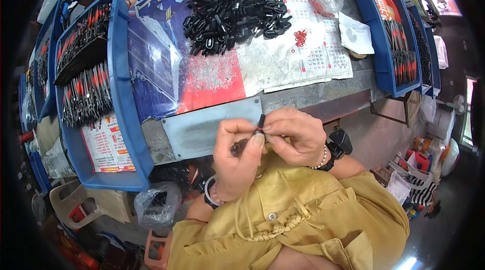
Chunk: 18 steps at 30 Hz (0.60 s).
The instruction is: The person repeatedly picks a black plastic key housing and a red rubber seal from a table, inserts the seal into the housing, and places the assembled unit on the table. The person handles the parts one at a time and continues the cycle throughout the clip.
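Left hand [233, 158]: thumb and forefinger drawn together in a pinch, tips on a small black piece [262, 120]; dark pieces [238, 148] sat within its curled fingers; the small black piece stood nearly upright between the two hands, its narrow end rising above the fingertips; right hand [299, 136]: thumb and forefinger nipped together against the same piece from the right; exact contact partly hidden by the fingertips.

Printed matter, left to right: red-and-white sheet [108, 143] lay in the left blue tray [120, 68], text too small to read; blue-purple illustrated sheet [151, 53] lay on the bench just beyond that tray; next to it, a red-and-white calendar sheet [323, 63] bore large red characters along the top and small date grids, partly covered by a heap of black parts [232, 17]; small red rings [300, 38] lay on the grids; red-orange printed package [382, 0] lay in the right blue tray [371, 32], lettering unclear.
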{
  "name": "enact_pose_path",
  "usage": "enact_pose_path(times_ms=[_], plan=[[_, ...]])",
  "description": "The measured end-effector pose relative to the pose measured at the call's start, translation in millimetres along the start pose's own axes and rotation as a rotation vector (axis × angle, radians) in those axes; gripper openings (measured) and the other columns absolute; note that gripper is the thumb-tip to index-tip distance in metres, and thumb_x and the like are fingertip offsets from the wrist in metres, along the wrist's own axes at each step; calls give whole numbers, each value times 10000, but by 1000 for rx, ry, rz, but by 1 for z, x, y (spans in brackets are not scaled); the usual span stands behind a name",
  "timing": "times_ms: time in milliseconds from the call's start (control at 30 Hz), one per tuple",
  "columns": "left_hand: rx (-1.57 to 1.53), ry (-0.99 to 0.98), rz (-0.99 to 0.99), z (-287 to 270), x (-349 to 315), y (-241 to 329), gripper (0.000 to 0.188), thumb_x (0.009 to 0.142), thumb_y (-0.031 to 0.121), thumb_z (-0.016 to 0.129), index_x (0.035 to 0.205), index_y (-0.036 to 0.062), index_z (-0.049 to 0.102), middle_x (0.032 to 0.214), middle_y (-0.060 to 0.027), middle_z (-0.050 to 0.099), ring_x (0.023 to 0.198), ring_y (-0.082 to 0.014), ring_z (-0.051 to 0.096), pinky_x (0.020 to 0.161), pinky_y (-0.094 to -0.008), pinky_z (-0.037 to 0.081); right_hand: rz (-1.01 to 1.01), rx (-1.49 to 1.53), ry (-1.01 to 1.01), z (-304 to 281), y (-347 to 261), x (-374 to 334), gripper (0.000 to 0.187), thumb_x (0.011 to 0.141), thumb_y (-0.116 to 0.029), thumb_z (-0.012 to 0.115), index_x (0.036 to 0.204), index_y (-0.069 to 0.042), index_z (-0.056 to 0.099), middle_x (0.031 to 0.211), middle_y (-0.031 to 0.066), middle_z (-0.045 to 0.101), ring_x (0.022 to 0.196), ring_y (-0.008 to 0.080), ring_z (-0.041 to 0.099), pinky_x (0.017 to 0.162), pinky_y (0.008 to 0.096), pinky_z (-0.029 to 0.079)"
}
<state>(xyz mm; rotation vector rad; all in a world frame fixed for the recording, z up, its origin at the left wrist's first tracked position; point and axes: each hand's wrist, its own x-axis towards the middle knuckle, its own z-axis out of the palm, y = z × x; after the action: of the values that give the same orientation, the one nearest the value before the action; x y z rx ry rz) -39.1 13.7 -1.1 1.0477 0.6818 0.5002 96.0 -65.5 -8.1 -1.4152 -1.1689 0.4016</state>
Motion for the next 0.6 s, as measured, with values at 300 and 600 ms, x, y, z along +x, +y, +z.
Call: enact_pose_path(times_ms=[300, 600], plan=[[-194, -20, -153, -4, 5, 2, 217, 921, 65, 520, 1125, 17, 467, 720, -36, 602, 505, -22, 437, 462, -167, 341, 435, 303, 10, -8, 2, 10, 99, 837, -11, 628, 920, 43, 633, 899, 122, 659, 760, 165, 644, 692, 268, 514], [-579, -143, -320, -25, 12, -3, 331, 968, 226, 480, 1216, 9, 486, 836, -99, 621, 488, -57, 418, 427, -178, 318, 149, -611, -73, -36, 59, 76, 155, 821, -17, 586, 975, -22, 611, 880, 107, 608, 742, 245, 615, 653, 337, 487]])
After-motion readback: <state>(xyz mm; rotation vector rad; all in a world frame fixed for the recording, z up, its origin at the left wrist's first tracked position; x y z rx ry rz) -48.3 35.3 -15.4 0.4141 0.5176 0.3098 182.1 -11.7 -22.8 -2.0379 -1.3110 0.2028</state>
